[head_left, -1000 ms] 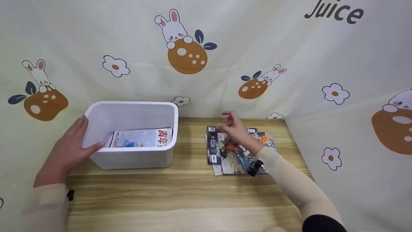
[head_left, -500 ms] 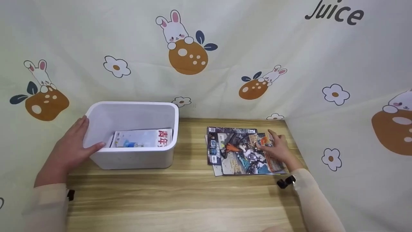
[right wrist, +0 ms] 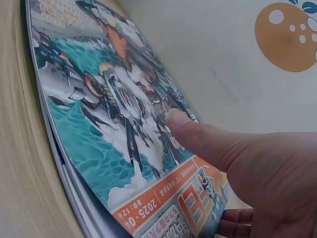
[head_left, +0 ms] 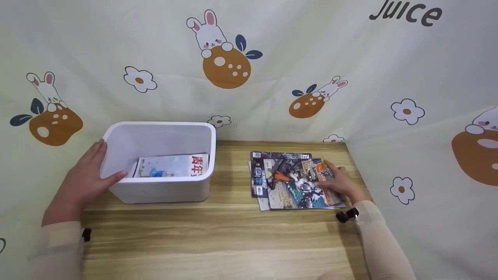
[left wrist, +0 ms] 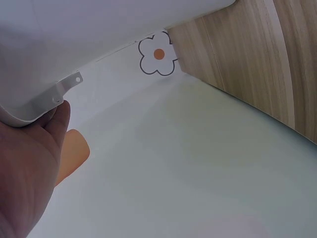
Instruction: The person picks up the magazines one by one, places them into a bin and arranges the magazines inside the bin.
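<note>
At the left stands a white plastic bin (head_left: pixel 159 190), with a magazine (head_left: pixel 171 166) with red characters lying inside. My left hand (head_left: pixel 83 175) grips the bin's left rim, thumb over the front corner and fingers along the outer side. In the left wrist view the fingers curl beneath the bin's lip (left wrist: pixel 44 101). My right hand (head_left: pixel 342 182) pinches the right edge of the top magazine (head_left: pixel 295 186), which has a robot on a teal cover. Its thumb (right wrist: pixel 198 136) presses on the cover while the other fingers go behind the edge. Other magazines (head_left: pixel 257 181) show beneath it.
The stack lies on a wood-grain table (head_left: pixel 218 241) to the right of the bin. A pale curtain (head_left: pixel 163 50) printed with rabbits and oranges hangs behind and along both sides, close to the bin and the right hand.
My right hand has moved from above the middle of the magazines to their right edge, its thumb coming down onto the cover. The left hand and the bin have stayed put.
</note>
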`<control>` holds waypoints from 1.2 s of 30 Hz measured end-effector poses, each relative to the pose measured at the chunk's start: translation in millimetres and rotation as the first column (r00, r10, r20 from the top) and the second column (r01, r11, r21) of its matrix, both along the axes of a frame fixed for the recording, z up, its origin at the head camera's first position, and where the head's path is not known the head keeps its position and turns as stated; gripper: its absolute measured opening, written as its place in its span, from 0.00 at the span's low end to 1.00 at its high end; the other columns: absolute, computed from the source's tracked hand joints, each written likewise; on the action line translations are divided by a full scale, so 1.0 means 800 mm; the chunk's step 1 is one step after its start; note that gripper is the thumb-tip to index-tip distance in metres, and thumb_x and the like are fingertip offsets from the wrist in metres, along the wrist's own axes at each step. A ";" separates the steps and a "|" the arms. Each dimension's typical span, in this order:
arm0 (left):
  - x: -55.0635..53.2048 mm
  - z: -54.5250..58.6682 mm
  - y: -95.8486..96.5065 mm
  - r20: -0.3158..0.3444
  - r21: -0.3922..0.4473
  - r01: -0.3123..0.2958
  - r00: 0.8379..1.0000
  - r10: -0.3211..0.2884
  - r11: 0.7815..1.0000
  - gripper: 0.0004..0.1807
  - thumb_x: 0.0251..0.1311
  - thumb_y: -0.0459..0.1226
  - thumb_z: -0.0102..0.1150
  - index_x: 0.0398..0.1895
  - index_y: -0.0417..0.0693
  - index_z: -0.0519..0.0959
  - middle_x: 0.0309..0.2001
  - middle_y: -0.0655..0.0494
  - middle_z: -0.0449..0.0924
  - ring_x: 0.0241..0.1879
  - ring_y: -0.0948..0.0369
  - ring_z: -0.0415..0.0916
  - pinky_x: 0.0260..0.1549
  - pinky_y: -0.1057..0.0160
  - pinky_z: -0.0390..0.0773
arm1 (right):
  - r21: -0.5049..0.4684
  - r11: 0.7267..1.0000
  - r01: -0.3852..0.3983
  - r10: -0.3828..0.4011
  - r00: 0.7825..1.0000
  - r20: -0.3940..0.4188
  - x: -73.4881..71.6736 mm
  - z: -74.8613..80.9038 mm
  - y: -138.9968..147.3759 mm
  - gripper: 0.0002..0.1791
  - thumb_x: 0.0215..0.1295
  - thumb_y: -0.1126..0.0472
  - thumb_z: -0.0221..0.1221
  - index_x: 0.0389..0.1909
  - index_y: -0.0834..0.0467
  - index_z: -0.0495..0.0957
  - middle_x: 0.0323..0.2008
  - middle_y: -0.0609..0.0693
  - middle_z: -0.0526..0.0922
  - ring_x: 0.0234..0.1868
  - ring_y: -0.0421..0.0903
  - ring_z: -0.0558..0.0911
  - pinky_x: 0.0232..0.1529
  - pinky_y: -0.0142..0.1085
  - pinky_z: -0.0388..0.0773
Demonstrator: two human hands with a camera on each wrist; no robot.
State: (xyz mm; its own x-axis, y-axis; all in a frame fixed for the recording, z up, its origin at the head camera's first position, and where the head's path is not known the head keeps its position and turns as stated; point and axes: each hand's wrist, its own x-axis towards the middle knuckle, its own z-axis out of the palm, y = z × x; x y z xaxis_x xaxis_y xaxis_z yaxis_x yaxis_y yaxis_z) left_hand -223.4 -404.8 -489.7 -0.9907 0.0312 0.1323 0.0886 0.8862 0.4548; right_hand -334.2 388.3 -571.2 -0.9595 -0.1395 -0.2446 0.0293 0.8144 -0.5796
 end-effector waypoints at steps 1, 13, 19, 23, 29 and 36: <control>-0.001 0.000 -0.001 -0.002 -0.004 -0.001 1.000 0.001 1.000 0.67 0.68 0.69 0.64 0.92 0.44 0.37 0.90 0.36 0.35 0.87 0.31 0.37 0.70 0.14 0.50 | 0.002 1.000 -0.001 0.001 1.000 -0.002 -0.002 0.000 0.000 0.68 0.63 0.41 0.80 0.92 0.54 0.46 0.78 0.88 0.46 0.77 0.87 0.58 0.76 0.75 0.62; 0.001 0.000 -0.004 -0.012 -0.001 0.007 1.000 -0.007 1.000 0.67 0.69 0.68 0.64 0.92 0.46 0.37 0.90 0.37 0.35 0.87 0.31 0.36 0.69 0.14 0.49 | -0.096 0.994 0.042 -0.040 0.999 0.028 -0.016 -0.016 0.003 0.69 0.58 0.51 0.85 0.92 0.52 0.48 0.75 0.85 0.55 0.64 0.74 0.75 0.65 0.59 0.82; -0.001 0.000 -0.002 -0.007 0.005 0.006 1.000 -0.006 1.000 0.67 0.68 0.69 0.64 0.93 0.47 0.37 0.91 0.38 0.34 0.87 0.31 0.36 0.70 0.14 0.49 | -0.171 0.985 0.033 -0.032 0.999 0.006 -0.012 -0.017 0.003 0.69 0.58 0.57 0.84 0.91 0.58 0.47 0.73 0.80 0.67 0.50 0.59 0.84 0.48 0.43 0.88; -0.001 0.001 -0.001 -0.004 -0.002 0.007 1.000 -0.007 1.000 0.67 0.68 0.69 0.64 0.92 0.46 0.38 0.90 0.37 0.35 0.87 0.31 0.37 0.69 0.13 0.50 | -0.129 0.991 0.040 -0.046 0.998 -0.041 -0.009 -0.016 0.001 0.68 0.56 0.57 0.85 0.90 0.59 0.51 0.75 0.86 0.57 0.58 0.67 0.79 0.61 0.53 0.84; -0.001 -0.002 -0.002 -0.015 -0.004 0.006 1.000 -0.006 1.000 0.66 0.69 0.68 0.64 0.92 0.45 0.38 0.90 0.36 0.36 0.87 0.31 0.38 0.70 0.14 0.50 | -0.066 0.997 0.037 -0.045 0.993 -0.114 -0.009 -0.012 -0.002 0.67 0.55 0.57 0.86 0.89 0.61 0.53 0.71 0.89 0.57 0.64 0.77 0.72 0.68 0.65 0.77; -0.002 -0.006 -0.002 -0.024 -0.001 0.005 1.000 -0.005 1.000 0.66 0.69 0.67 0.65 0.92 0.43 0.40 0.90 0.36 0.37 0.88 0.33 0.37 0.74 0.17 0.48 | -0.144 0.989 -0.036 0.015 0.990 -0.143 -0.012 -0.014 0.009 0.65 0.60 0.59 0.83 0.90 0.58 0.51 0.82 0.79 0.56 0.79 0.80 0.60 0.78 0.70 0.64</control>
State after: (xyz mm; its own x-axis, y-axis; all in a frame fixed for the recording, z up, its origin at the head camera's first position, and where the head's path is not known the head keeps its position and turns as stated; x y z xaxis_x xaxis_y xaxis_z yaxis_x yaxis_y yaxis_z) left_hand -225.2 -406.3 -494.6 -0.9871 0.0366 0.1558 0.1042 0.8859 0.4521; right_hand -343.9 395.3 -582.6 -0.9787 -0.1882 -0.0824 -0.0805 0.7201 -0.6892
